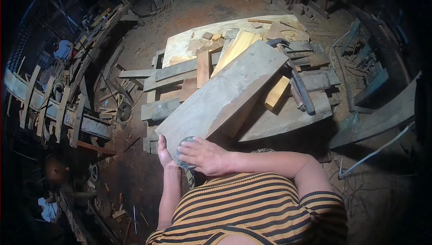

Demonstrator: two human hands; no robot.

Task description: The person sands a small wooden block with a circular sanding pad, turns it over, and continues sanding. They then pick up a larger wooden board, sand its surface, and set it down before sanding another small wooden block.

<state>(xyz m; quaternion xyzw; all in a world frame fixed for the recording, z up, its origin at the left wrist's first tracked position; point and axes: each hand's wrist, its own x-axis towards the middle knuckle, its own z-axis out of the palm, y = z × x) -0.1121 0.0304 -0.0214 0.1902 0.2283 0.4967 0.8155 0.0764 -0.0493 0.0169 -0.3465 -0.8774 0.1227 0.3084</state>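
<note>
A long grey-brown board (pixel 225 90) lies at a slant over stacked planks, its near end close to my body. My left hand (pixel 166 154) grips the near left corner of that board, with the thumb up along its edge. My right hand (pixel 204 155) presses on a round greyish disc (pixel 185 145) at the board's near end, its fingers over the disc. Right of the board rest a hammer (pixel 299 87) with a dark handle and a yellowish wood block (pixel 277 92).
Behind the board, a pale plywood sheet (pixel 180 42) carries wood scraps. Planks and slats (pixel 58 110) line the left side. Two people, partly visible, are at the far left (pixel 63 49) and lower left (pixel 47 209). A bent pale rod (pixel 378 150) stands at right.
</note>
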